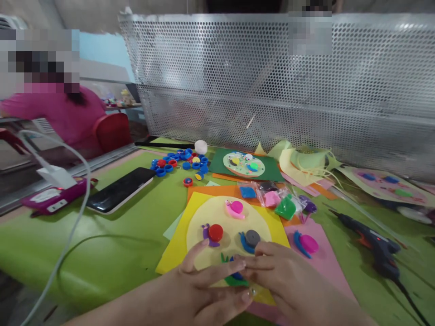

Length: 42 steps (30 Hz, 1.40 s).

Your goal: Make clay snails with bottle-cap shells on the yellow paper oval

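Observation:
A green clay snail (235,280) with a blue shell lies low on a cream paper disc (204,209), partly hidden under my fingers. My left hand (207,286) spreads over it from the left, thumb and fingers apart. From the right, my right hand (283,271) meets the left fingertips above the blue shell, its fingers bent and pressed together; what they pinch, if anything, is hidden. Nearby on the disc are a purple snail with a red cap (215,232), a blue snail with a grey cap (252,238) and a pink snail (237,207).
Yellow paper (180,235) lies beneath the disc. A blue snail with a pink cap (308,244) and a glue gun (370,242) are at right. Clay packets (285,207) and bottle caps (186,158) lie behind. A phone (120,190) and white cable (89,181) are left; a perforated metal panel (238,81) stands behind.

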Each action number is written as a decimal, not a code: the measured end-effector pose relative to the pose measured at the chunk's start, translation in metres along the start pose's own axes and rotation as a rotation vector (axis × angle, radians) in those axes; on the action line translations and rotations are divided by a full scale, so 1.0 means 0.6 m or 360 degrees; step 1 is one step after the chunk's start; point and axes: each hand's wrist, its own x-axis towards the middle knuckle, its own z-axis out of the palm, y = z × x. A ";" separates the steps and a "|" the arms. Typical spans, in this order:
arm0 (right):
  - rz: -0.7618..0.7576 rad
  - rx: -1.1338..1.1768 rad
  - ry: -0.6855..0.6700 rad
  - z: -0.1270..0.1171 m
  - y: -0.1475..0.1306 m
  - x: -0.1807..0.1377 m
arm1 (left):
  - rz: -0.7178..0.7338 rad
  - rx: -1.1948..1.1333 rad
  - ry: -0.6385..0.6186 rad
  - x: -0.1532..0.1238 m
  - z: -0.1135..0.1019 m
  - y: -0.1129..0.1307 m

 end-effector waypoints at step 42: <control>0.0169 -0.0278 0.0297 0.054 -0.001 0.015 | -0.0527 -0.0181 0.0018 -0.013 -0.007 -0.006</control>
